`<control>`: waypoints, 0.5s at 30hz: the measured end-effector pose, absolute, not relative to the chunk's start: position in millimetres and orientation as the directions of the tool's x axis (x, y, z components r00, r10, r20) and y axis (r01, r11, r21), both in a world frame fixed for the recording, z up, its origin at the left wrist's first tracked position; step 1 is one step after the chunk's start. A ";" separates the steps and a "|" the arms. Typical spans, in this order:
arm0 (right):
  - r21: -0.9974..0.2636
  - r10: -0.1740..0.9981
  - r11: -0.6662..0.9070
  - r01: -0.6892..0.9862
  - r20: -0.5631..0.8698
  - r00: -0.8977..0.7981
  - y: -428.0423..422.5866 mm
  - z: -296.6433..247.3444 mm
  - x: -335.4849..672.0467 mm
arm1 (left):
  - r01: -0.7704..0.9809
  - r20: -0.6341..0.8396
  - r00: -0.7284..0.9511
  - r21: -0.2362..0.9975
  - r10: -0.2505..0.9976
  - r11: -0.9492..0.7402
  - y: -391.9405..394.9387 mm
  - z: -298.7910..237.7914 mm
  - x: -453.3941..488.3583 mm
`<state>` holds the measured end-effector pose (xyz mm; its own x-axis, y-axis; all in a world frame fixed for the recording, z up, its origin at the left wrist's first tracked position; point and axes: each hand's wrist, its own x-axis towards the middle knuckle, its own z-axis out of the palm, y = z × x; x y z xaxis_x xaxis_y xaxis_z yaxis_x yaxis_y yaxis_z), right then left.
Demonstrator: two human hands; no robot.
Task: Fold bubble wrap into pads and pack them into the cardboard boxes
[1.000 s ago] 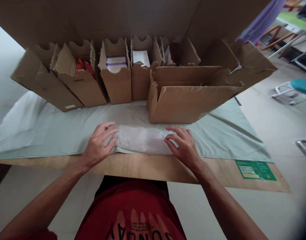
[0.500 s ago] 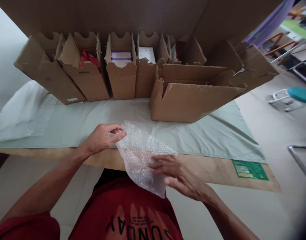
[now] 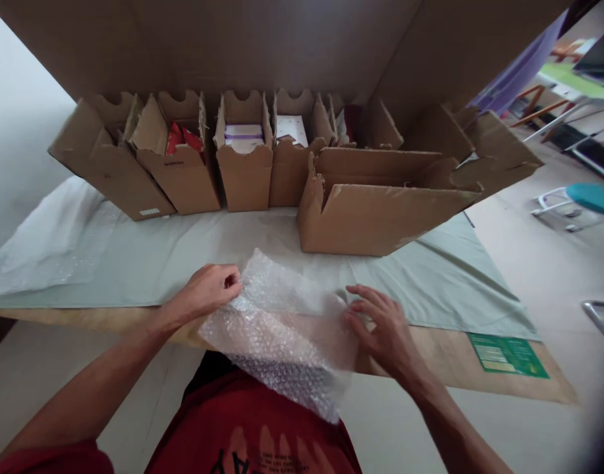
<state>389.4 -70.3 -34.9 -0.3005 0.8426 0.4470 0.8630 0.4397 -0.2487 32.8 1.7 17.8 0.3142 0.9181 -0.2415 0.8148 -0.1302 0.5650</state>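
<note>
A clear sheet of bubble wrap [image 3: 282, 342] stretches between my hands, over the table's front edge and down in front of the red shirt. My left hand [image 3: 217, 287] is closed, pinching the sheet at its upper left side. At the right side of the sheet is my right hand [image 3: 381, 326], its thumb and a finger pinching the blurred edge while the other fingers are bent and apart. The lower part of the wrap hangs past the table edge.
Several narrow cardboard boxes [image 3: 245, 178] stand in a row, some holding red or white items. A wider cardboard box [image 3: 371, 220] lies crosswise before them. More plastic wrap [image 3: 49, 237] lies left on the pale green cloth [image 3: 148, 263]. A green card [image 3: 509, 355] is at right.
The bubble wrap has been spread wider. My right hand has gone from lying flat on it to its right edge, up and to the right. My left hand's fingers have closed more.
</note>
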 end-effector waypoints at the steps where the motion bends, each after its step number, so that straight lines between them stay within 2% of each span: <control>1: -0.242 0.836 0.433 0.868 0.468 -0.286 -60.8 -27.4 393.6 | 0.789 -0.218 0.310 0.602 0.925 -0.122 2.2 20.1 34.0; 4: -0.195 0.834 0.371 0.908 0.501 -0.233 -26.0 -14.7 404.3 | 0.767 -0.191 0.269 0.635 0.944 -0.090 10.2 18.9 38.1; 7: -0.148 0.860 0.296 0.944 0.471 -0.196 -1.4 -19.6 408.5 | 0.833 -0.238 0.209 0.551 0.949 -0.045 19.1 6.5 38.8; 9: -0.138 0.853 0.259 0.956 0.497 -0.160 0.6 -25.6 408.5 | 0.879 -0.209 0.134 0.476 0.969 -0.019 19.9 -1.4 35.5; 12: -0.181 0.799 0.269 0.946 0.590 -0.114 -11.7 -27.6 403.1 | 0.902 0.065 0.097 0.416 0.993 -0.115 15.2 -5.6 32.8; 15: -0.230 0.802 0.373 0.899 0.567 -0.187 -20.9 -25.5 387.1 | 0.856 0.328 0.308 0.314 0.893 -0.411 14.0 -7.8 46.8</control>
<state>387.1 -20.9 -25.5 -0.1875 0.8021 0.5670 0.8987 0.3730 -0.2305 46.8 14.0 -7.8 0.3080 0.8931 0.3280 0.8560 -0.4106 0.3142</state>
